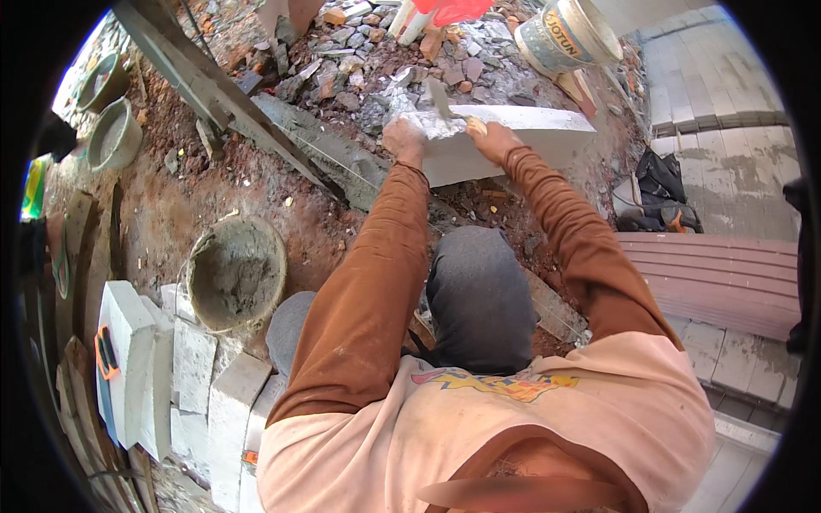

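Observation:
A long white lightweight block (513,147) lies across the ground ahead of me, with grey mortar on the left part of its top. My left hand (404,141) is closed around its left end. In my right hand (494,142) is the pale handle of a trowel, closed in my fingers. The trowel blade (440,98) is over the block's upper edge, between my two hands, by the mortar. Whether the blade touches the block I cannot tell.
A bucket (224,326) of wet mortar stands left of my knees. White blocks (130,342) are stacked lower left, with an orange-and-black handled tool (107,352) against them. Rubble (351,64) and a tilted paint bucket (547,43) lie beyond. A timber beam (231,107) slants across upper left.

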A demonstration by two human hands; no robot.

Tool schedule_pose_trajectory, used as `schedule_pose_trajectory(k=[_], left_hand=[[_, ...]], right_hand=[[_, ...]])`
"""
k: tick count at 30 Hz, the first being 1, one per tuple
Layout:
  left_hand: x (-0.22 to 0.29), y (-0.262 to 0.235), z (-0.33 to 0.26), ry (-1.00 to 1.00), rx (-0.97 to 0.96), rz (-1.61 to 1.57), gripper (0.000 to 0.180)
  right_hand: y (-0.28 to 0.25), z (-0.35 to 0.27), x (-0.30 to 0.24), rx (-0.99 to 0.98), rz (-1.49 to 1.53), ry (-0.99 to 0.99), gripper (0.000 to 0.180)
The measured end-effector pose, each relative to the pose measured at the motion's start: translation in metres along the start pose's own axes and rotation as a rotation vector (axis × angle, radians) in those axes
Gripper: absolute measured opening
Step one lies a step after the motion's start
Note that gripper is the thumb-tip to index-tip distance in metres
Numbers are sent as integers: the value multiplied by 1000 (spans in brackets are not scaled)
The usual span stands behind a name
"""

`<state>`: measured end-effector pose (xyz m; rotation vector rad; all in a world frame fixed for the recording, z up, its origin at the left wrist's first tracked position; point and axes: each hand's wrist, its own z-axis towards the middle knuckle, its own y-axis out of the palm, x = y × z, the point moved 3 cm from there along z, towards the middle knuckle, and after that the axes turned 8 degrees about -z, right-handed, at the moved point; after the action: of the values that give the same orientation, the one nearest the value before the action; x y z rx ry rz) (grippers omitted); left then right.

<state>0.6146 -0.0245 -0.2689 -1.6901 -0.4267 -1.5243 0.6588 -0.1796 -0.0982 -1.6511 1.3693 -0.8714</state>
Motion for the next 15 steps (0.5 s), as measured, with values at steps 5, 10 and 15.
schedule_pose_trajectory(k=[5,10,15], left_hand=[[-4,6,4,-98,-41,26,27],[-2,6,5,-91,-57,35,30],[-9,8,8,-102,-91,121,29]], right_hand=[[-5,-9,7,244,5,-111,71],[-6,-28,15,223,-72,-86,68],[3,-51,21,158,-104,-73,69]])
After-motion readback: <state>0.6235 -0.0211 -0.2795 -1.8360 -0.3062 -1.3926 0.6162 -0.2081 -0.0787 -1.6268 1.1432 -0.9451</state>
